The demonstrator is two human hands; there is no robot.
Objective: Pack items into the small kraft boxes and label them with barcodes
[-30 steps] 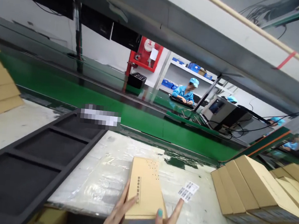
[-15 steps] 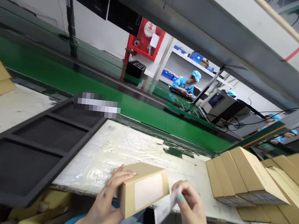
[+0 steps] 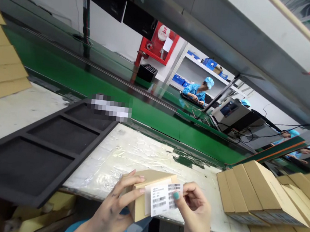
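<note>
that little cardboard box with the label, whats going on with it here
A person holds a small cardboard box end-up in the left hand over the near edge of the white bench. The right hand presses a white barcode label onto the end face of the box. A black foam tray lies to the left, and a row of like boxes sits to the right.

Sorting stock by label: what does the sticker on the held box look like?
White label with black barcodes, head view.
</note>
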